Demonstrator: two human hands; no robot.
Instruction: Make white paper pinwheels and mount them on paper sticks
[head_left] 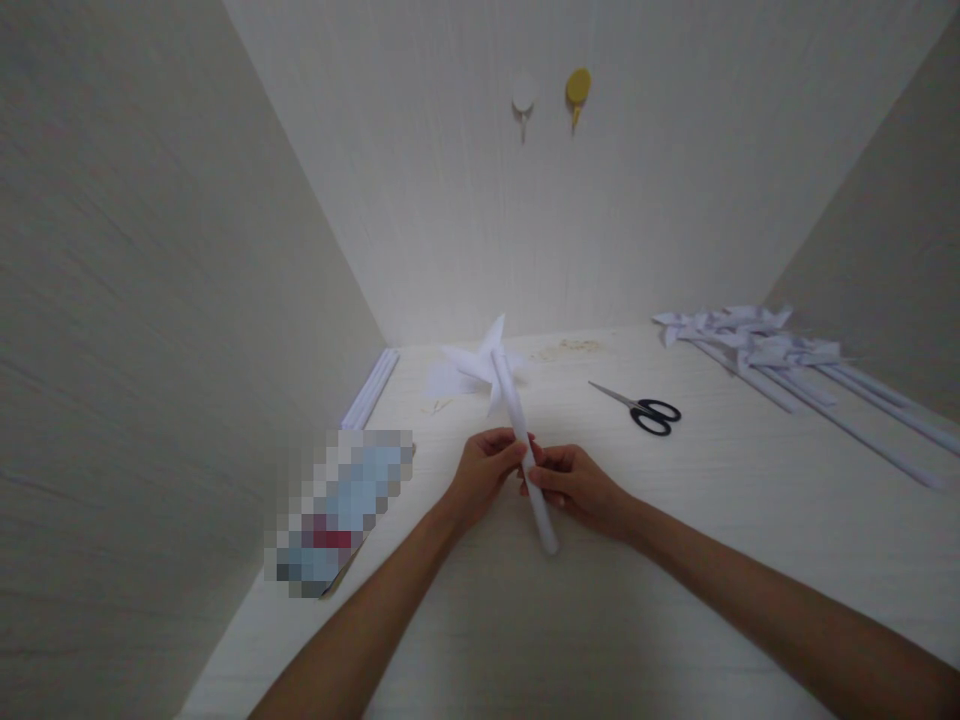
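Observation:
A white paper pinwheel (495,365) is at the middle of the table, its folded blades at the far end of a rolled paper stick (541,520). My left hand (489,465) pinches the stick about midway along, fingers behind it and thumb in front. Just below and to the right, my right hand (577,485) is also closed on the stick, its thumb pressing the front. The stick tilts, with its near end toward me. How the blades join the stick is hard to make out.
Scissors (645,408) with black handles lie to the right. Several paper pinwheels (787,350) are piled at the far right. Rolled paper sticks (371,388) lean at the left wall, near a pixelated object (345,515). Thin scraps (577,346) lie at the back; two hooks (577,88) hang above.

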